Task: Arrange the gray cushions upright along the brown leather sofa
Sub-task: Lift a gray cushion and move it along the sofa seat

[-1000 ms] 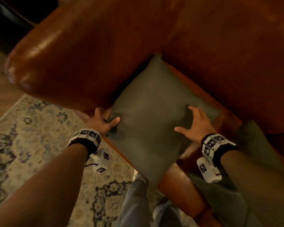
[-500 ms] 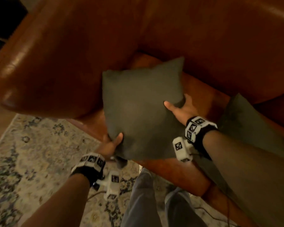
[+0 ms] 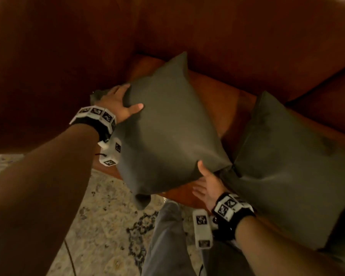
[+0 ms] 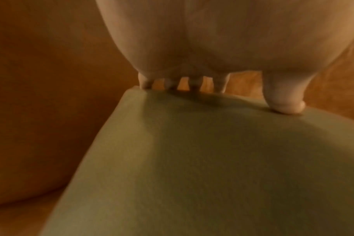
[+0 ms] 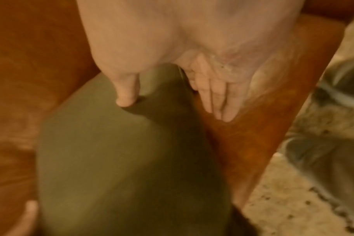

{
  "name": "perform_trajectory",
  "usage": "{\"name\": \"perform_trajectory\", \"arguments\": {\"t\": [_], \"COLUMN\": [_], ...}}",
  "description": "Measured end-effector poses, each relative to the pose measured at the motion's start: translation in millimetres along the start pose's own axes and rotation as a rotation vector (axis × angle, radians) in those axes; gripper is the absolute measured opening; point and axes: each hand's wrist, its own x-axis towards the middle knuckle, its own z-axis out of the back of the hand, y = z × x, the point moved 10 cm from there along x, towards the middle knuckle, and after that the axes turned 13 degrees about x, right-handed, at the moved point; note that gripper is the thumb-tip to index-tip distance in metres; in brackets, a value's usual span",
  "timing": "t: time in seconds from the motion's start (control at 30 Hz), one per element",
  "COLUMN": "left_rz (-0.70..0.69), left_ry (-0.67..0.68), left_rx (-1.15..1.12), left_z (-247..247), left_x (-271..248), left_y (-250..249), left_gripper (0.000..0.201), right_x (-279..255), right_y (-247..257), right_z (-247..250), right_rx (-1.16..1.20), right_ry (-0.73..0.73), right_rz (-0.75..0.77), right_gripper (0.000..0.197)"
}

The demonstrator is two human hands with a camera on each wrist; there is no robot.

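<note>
Now both hands hold one gray cushion over the seat at the arm end of the brown sofa. The left hand grips its upper left corner: the thumb presses on the front face, and the fingers, slightly apart, hook over the top edge to the far side. The right hand pinches the lower right corner, its thumb denting the front, while the fingers lie straight and close together behind the fabric, over the seat's front edge. The cushion is tilted, one corner hanging past the seat above the rug. A second cushion lies just to the right, near that corner; whether they touch is unclear.
</note>
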Motion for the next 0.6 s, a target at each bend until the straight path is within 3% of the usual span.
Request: {"name": "perform_trajectory", "arguments": {"t": [0.07,0.13,0.23,0.33,0.47,0.5,0.6], "left_rz": [0.060,0.138,0.268,0.314,0.442,0.464,0.484], "left_ry": [0.043,0.065,0.150,0.104,0.041,0.038,0.054], "left_rx": [-0.071,-0.194,-0.425,-0.522,-0.630,-0.741,-1.066], "left_z": [-7,-22,-80,-128,-91,-85,-97], "left_x": [0,-20,-70,-91,-85,-74,-25], "left_y": [12,23,47,71,68,68,85], "left_gripper": [0.101,0.091,0.096,0.105,0.073,0.076,0.115], "right_x": [8,-3,-23,-10,19,25,27], "right_y": [24,70,149,186,190,191,197], "right_z": [-12,-19,-20,-21,-11,-9,-17], "right_rx": [0.103,-0.011,-0.388,-0.708,-0.790,-0.738,-0.524], "right_ry": [-0.049,-0.117,-0.236,-0.226,-0.216,-0.223,-0.232], "right_rz": [0.102,0.294,0.534,0.501,0.421,0.426,0.459], "right_gripper": [0.103,0.107,0.068,0.062,0.080,0.084,0.103]}}
